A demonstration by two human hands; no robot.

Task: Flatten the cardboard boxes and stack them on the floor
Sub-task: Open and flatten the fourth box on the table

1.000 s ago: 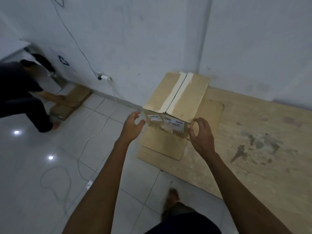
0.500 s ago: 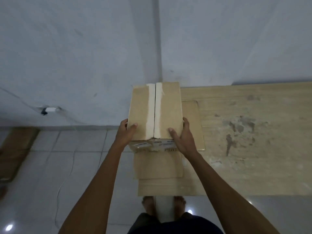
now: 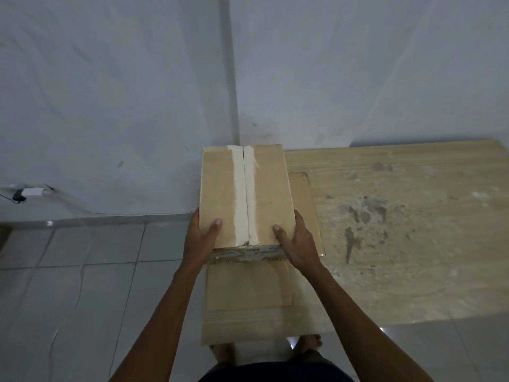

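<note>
A brown cardboard box [image 3: 220, 188] with a strip of pale tape along its top seam stands upright in the room's corner. My left hand [image 3: 199, 238] grips its near left edge, thumb on the top face. On the near right edge, my right hand [image 3: 298, 239] holds it the same way. Flattened cardboard sheets [image 3: 248, 285] lie on the floor under and in front of the box, nearer to me. White labels show on the box's near face, between my hands.
A large stained wooden board [image 3: 399, 216] lies on the floor to the right, under the cardboard. White walls meet behind the box. A charger [image 3: 31, 192] and white cable [image 3: 80, 274] run along the tiled floor at left. My bare feet [image 3: 305, 341] stand at the board's near edge.
One second ago my hands were open, reaching for the box's near face. They have since closed on its near top edges, and my view has turned to face the box squarely.
</note>
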